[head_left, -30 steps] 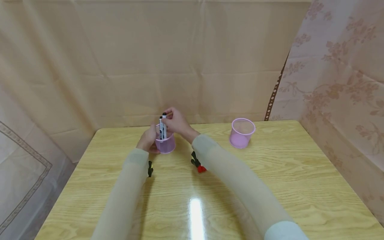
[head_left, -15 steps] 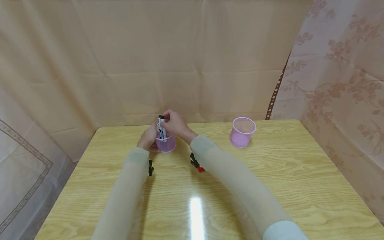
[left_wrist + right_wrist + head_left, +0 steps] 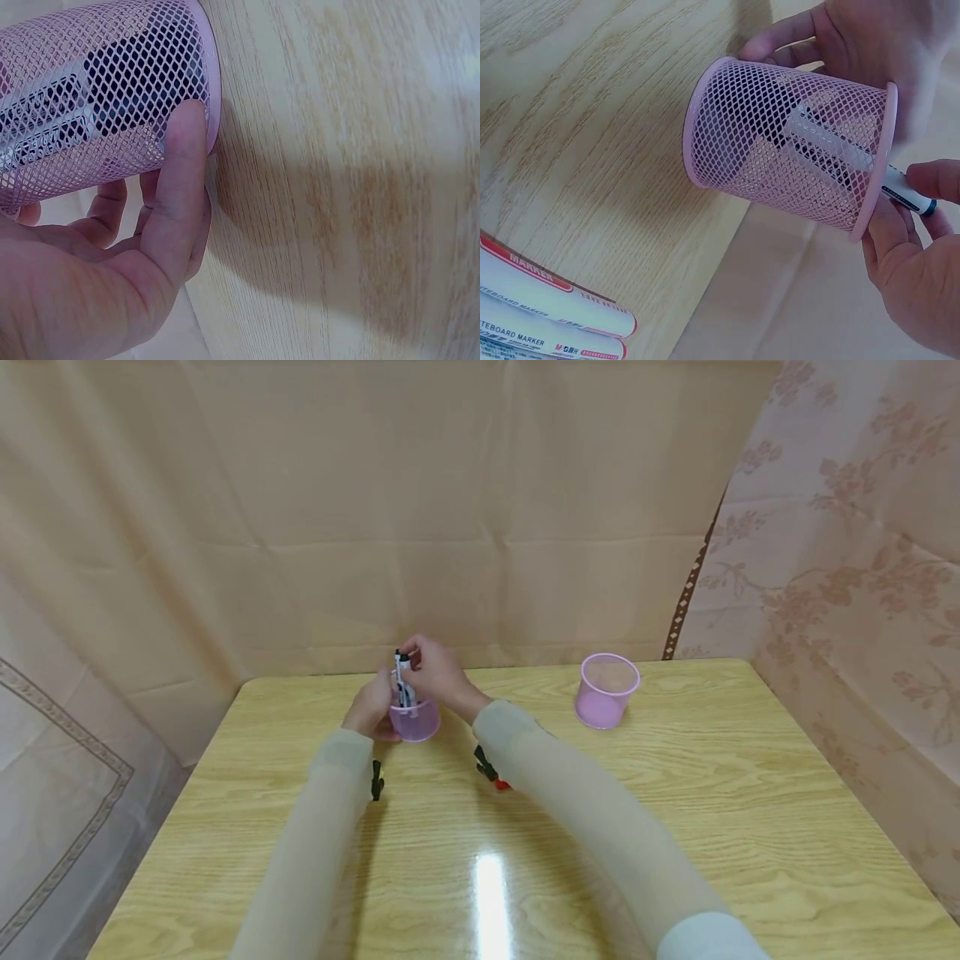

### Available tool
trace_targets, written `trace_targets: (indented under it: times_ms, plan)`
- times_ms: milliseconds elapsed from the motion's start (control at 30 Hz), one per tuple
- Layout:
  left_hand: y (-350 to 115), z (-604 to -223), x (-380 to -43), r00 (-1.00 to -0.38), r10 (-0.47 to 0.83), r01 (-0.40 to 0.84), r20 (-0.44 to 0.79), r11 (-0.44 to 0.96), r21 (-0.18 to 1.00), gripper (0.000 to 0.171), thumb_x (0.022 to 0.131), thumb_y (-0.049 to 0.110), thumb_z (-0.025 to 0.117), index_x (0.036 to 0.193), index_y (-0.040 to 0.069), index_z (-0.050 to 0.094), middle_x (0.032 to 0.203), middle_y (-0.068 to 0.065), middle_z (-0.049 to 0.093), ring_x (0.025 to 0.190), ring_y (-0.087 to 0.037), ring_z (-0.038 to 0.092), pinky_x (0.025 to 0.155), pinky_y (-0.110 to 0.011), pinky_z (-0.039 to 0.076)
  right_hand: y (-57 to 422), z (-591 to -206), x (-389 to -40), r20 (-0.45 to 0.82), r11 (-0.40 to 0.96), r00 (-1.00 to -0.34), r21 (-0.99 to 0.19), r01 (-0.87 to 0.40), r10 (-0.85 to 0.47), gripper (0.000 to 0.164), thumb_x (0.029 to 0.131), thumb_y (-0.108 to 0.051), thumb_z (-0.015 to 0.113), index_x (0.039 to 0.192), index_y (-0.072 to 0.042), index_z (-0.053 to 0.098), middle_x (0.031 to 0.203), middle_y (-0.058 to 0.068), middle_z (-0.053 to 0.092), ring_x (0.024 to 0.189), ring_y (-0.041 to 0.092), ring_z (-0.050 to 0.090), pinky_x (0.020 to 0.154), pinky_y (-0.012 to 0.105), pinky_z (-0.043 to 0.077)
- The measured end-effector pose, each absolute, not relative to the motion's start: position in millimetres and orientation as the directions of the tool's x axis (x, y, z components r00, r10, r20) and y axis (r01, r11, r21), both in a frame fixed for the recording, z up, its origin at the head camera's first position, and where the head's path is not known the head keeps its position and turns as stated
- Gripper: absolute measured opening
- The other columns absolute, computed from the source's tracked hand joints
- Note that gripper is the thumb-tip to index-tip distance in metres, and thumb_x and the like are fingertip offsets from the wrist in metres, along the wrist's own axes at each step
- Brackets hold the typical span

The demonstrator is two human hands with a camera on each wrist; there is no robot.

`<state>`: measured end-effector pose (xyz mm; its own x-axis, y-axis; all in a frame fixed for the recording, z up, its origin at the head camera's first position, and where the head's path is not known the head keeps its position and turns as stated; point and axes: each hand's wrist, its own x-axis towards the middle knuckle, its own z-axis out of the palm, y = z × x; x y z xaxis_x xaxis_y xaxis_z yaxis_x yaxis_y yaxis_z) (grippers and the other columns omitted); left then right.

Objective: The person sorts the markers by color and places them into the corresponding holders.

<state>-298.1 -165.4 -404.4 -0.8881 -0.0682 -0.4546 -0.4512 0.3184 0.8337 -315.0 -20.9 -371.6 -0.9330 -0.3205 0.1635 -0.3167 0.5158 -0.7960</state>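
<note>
My left hand holds the left pink mesh pen cup from its left side. In the left wrist view the thumb lies along the mesh, and the other fingers show behind it. The cup's base stands on the table. Inside lean white whiteboard markers with black caps, pointing up past the rim. My right hand is at the cup's mouth. In the right wrist view its thumb and fingers pinch the capped end of a marker; the fingertips are partly hidden.
A second pink mesh cup stands at the back right of the wooden table. White and red whiteboard markers lie on the table in the right wrist view. A curtain hangs behind the table's back edge.
The right hand has come slightly down and left with the marker, which sits lower in the cup and nearer the other. The left hand keeps its place on the cup.
</note>
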Motion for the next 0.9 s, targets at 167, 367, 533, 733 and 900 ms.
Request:
trace_targets:
  times_ms: [167, 367, 533, 733, 900]
  plan:
    - [-165.4, -405.0, -298.5, -0.889, -0.061, -0.448, -0.455, 0.327, 0.832, 0.080, 0.102, 0.064, 0.009, 0.137, 0.004, 0.049, 0.130, -0.023, 0.053, 0.106, -0.035, 0.059, 0.085, -0.047, 0.058, -21.1, -370.6, -313.1, 0.153, 0.536, -0.935, -0.784, -0.313, -0.321, 0.029, 0.096, -0.005, 0.066, 0.124, -0.006, 0.059, 0.109, 0.006, 0.064, 0.095, 0.017, 0.061, 0.077, 0.025, 0.054]
    - [-166.9, -406.5, -300.2, -0.889, -0.059, -0.447, -0.455, 0.331, 0.831, 0.079, 0.102, 0.064, 0.009, 0.134, 0.005, 0.049, 0.130, -0.023, 0.053, 0.104, -0.035, 0.059, 0.083, -0.046, 0.059, -20.8, -369.3, -311.4, 0.142, 0.537, -0.939, -0.789, -0.298, -0.313, 0.029, 0.096, -0.004, 0.067, 0.123, -0.005, 0.059, 0.109, 0.007, 0.064, 0.095, 0.017, 0.061, 0.076, 0.024, 0.054]
    - [-166.5, -406.9, -300.9, -0.891, -0.060, -0.444, -0.450, 0.321, 0.837, 0.069, 0.103, 0.061, 0.010, 0.117, 0.007, 0.051, 0.126, -0.024, 0.053, 0.098, -0.036, 0.061, 0.080, -0.046, 0.059, -20.6, -369.2, -311.5, 0.144, 0.539, -0.940, -0.788, -0.297, -0.308, 0.029, 0.095, -0.004, 0.067, 0.123, -0.004, 0.058, 0.108, 0.008, 0.065, 0.095, 0.018, 0.061, 0.077, 0.025, 0.054]
    - [-166.9, -407.5, -301.0, -0.891, -0.061, -0.443, -0.449, 0.325, 0.835, 0.069, 0.103, 0.061, 0.010, 0.118, 0.007, 0.050, 0.126, -0.023, 0.053, 0.098, -0.035, 0.061, 0.080, -0.045, 0.060, -22.3, -368.9, -311.8, 0.145, 0.565, -0.942, -0.769, -0.299, -0.302, 0.029, 0.095, -0.005, 0.069, 0.122, -0.004, 0.059, 0.106, 0.007, 0.065, 0.093, 0.017, 0.062, 0.076, 0.024, 0.054]
    - [-167.0, -407.9, -301.0, -0.893, -0.069, -0.440, -0.444, 0.333, 0.834, 0.071, 0.103, 0.062, 0.010, 0.118, 0.006, 0.051, 0.125, -0.023, 0.054, 0.095, -0.035, 0.062, 0.078, -0.045, 0.060, -23.9, -367.8, -312.1, 0.131, 0.590, -0.945, -0.752, -0.292, -0.301, 0.028, 0.095, -0.006, 0.070, 0.121, -0.004, 0.059, 0.104, 0.006, 0.064, 0.091, 0.016, 0.061, 0.076, 0.023, 0.054]
